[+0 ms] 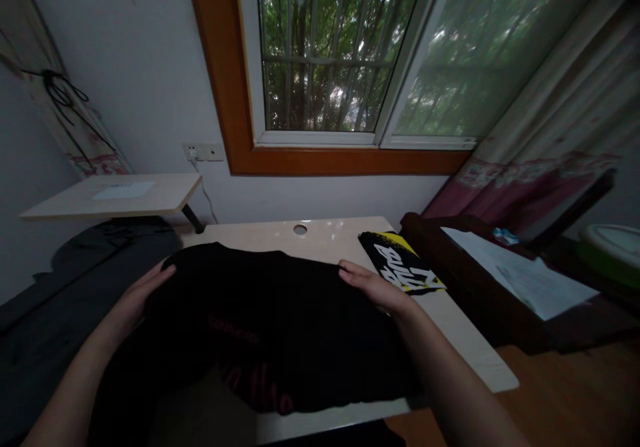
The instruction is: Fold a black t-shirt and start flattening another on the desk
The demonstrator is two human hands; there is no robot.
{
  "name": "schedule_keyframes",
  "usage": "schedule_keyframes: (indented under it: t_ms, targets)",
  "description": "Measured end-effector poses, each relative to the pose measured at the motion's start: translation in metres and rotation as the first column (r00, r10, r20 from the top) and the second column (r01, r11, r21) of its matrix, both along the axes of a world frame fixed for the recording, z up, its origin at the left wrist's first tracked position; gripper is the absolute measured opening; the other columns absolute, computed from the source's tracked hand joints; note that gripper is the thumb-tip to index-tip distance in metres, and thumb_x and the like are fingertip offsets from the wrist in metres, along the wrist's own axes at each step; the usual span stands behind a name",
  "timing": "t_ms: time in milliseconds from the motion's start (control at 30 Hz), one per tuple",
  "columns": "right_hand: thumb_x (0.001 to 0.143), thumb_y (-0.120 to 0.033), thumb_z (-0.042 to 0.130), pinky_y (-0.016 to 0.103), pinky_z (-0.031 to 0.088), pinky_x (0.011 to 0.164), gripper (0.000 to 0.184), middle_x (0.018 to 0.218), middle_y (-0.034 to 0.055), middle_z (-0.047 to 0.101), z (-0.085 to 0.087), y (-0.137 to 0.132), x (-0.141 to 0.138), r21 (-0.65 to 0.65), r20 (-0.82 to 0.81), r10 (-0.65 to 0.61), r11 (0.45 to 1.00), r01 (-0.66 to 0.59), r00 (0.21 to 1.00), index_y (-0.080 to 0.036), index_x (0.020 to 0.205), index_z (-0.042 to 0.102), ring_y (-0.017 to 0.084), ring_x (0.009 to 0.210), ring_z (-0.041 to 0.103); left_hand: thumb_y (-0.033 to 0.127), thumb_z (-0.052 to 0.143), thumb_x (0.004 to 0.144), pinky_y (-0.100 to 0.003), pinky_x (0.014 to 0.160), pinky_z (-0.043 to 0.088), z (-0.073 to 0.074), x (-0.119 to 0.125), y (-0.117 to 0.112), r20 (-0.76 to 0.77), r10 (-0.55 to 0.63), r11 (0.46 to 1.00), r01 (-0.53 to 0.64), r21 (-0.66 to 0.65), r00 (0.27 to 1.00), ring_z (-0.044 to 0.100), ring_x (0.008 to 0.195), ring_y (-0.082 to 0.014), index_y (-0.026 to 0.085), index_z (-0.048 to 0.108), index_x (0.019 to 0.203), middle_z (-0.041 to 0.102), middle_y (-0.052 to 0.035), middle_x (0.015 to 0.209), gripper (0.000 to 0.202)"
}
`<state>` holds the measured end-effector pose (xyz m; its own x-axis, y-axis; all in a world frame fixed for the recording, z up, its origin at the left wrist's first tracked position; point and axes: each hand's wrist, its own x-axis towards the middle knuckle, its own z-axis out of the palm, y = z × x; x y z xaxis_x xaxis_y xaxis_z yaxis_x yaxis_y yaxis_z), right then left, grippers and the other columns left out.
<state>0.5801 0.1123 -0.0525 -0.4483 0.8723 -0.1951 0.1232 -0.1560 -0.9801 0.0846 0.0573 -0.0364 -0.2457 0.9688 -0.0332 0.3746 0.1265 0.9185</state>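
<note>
A black garment [310,313] with dark pink lettering, perhaps a T-shirt, is stretched between my hands over the pale desk [250,230]. My left hand [137,300] grips its upper left side, thumb on top and the other fingers hidden by the cloth. At the upper right edge, my right hand [370,285] pinches the fabric between thumb and fingers. Part of the cloth hangs down toward me at the left. Just beyond my right hand lies a folded black garment [400,263] with white and yellow print.
At the left, a raised shelf [145,200] carries a paper sheet, above a dark grey cloth-covered shape [100,267]. More papers [525,273] rest on dark brown furniture at the right. A window [345,53] and wall socket [203,151] are behind the desk.
</note>
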Motion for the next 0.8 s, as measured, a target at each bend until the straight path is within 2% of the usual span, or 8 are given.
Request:
schedule_keyframes:
  t_ms: [100, 200, 267, 400, 467, 533, 700, 800]
  targets:
    - [0.088, -0.061, 0.064, 0.035, 0.056, 0.077, 0.039, 0.099, 0.0045, 0.072, 0.019, 0.022, 0.020, 0.188, 0.060, -0.224, 0.960, 0.209, 0.973, -0.025, 0.103, 0.067, 0.023, 0.086, 0.068, 0.062, 0.067, 0.080, -0.044, 0.105, 0.054, -0.003, 0.015, 0.002, 0.262, -0.133, 0.982, 0.164, -0.099, 0.956, 0.059, 0.130, -0.0335, 0.030, 0.042, 0.152, 0.062, -0.0083, 0.143, 0.083]
    - [0.091, -0.061, 0.058, 0.032, 0.054, 0.076, 0.039, 0.096, 0.0025, 0.070, 0.031, 0.036, 0.041, 0.358, 0.131, -0.347, 0.890, 0.282, 0.929, -0.024, 0.101, 0.065, 0.021, 0.086, 0.066, 0.053, 0.071, 0.082, -0.044, 0.109, 0.050, -0.016, 0.015, 0.006, 0.290, -0.270, 0.938, 0.319, -0.135, 0.918, 0.051, 0.138, -0.0317, 0.033, 0.033, 0.155, 0.046, -0.0105, 0.157, 0.085]
    - [0.091, -0.061, 0.058, 0.033, 0.054, 0.078, 0.041, 0.097, 0.0030, 0.069, 0.036, 0.038, 0.052, 0.390, 0.234, -0.297, 0.901, 0.190, 0.926, -0.023, 0.106, 0.065, 0.022, 0.089, 0.066, 0.050, 0.075, 0.080, -0.047, 0.113, 0.045, -0.029, 0.009, 0.010, 0.204, -0.344, 0.909, 0.379, -0.172, 0.917, 0.043, 0.145, -0.0314, 0.034, 0.030, 0.156, 0.038, -0.0106, 0.162, 0.090]
    - [0.084, -0.052, 0.070, 0.038, 0.056, 0.085, 0.053, 0.105, 0.0066, 0.070, 0.036, 0.031, 0.068, 0.240, 0.404, 0.040, 0.959, -0.148, 0.914, -0.024, 0.128, 0.062, 0.025, 0.098, 0.068, 0.047, 0.078, 0.077, -0.049, 0.121, 0.032, -0.052, -0.002, 0.016, 0.013, -0.451, 0.881, 0.447, -0.155, 0.893, 0.035, 0.149, -0.0293, 0.031, 0.042, 0.150, 0.037, -0.0098, 0.163, 0.083]
    - [0.081, -0.047, 0.074, 0.040, 0.056, 0.086, 0.065, 0.105, 0.0069, 0.071, 0.031, 0.025, 0.073, 0.137, 0.412, 0.186, 0.955, -0.262, 0.892, -0.024, 0.139, 0.055, 0.024, 0.098, 0.069, 0.046, 0.076, 0.077, -0.049, 0.122, 0.031, -0.057, -0.005, 0.017, -0.042, -0.445, 0.889, 0.435, -0.145, 0.895, 0.040, 0.147, -0.0291, 0.030, 0.049, 0.146, 0.042, -0.0097, 0.160, 0.076]
    - [0.080, -0.046, 0.074, 0.040, 0.057, 0.084, 0.073, 0.100, 0.0052, 0.071, 0.024, 0.020, 0.076, 0.098, 0.391, 0.201, 0.961, -0.257, 0.898, -0.024, 0.146, 0.049, 0.023, 0.092, 0.070, 0.046, 0.075, 0.077, -0.050, 0.119, 0.036, -0.057, -0.008, 0.020, -0.073, -0.413, 0.903, 0.398, -0.165, 0.908, 0.047, 0.142, -0.0303, 0.028, 0.050, 0.145, 0.049, -0.0109, 0.155, 0.075]
    - [0.082, -0.044, 0.070, 0.041, 0.057, 0.086, 0.057, 0.105, 0.0057, 0.072, 0.014, 0.034, 0.084, 0.220, 0.388, 0.048, 0.965, -0.143, 0.920, -0.027, 0.135, 0.060, 0.023, 0.095, 0.070, 0.051, 0.071, 0.072, -0.044, 0.099, 0.053, -0.046, -0.028, 0.037, -0.269, -0.262, 0.959, 0.218, -0.182, 0.927, 0.064, 0.121, -0.0324, 0.020, 0.058, 0.137, 0.068, -0.0128, 0.131, 0.073]
    - [0.079, -0.039, 0.075, 0.045, 0.053, 0.095, 0.048, 0.113, 0.0073, 0.072, 0.023, 0.065, 0.086, 0.397, 0.489, -0.127, 0.913, -0.090, 0.863, -0.026, 0.125, 0.068, 0.027, 0.106, 0.068, 0.049, 0.067, 0.073, -0.043, 0.090, 0.055, -0.030, -0.036, 0.050, -0.523, -0.070, 0.996, 0.032, -0.081, 0.850, 0.070, 0.102, -0.0321, 0.019, 0.066, 0.124, 0.074, -0.0113, 0.111, 0.060]
